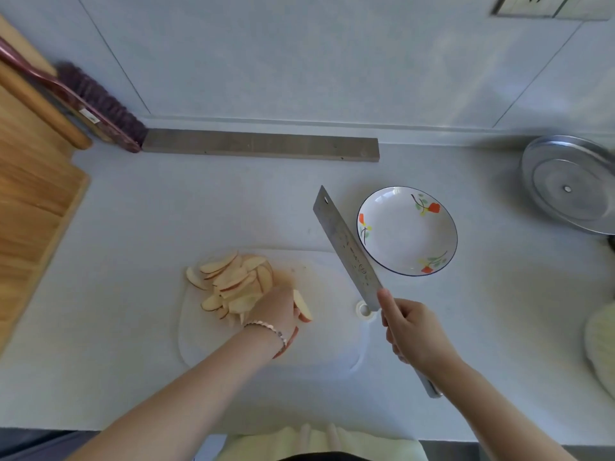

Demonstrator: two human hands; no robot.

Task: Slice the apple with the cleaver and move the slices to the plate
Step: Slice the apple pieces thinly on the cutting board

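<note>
1. The left hand (278,307), a beaded bracelet (268,328) on its wrist, reaches forward with the forearm slanting in from the lower left; its palm faces down on the near edge of the heap of thin red-skinned apple slices (233,281), the fingers hidden among them, so I cannot tell how tightly it grips.
2. A thicker red-skinned apple wedge (302,306) lies just beside that hand, touching its right side.
3. The slices sit on the left part of a white plastic cutting board (326,337) on the pale grey counter (199,211).
4. The right hand (412,331) is wrapped firmly round the handle of the steel cleaver (346,247), with one finger stretched up onto the blade's base.
5. The cleaver is lifted clear of the board, blade pointing away and a little left, between the slices and the plate.
6. The round white plate with red flowers and a dark rim (407,231) stands on the counter just right of the blade, nothing on it.
</note>
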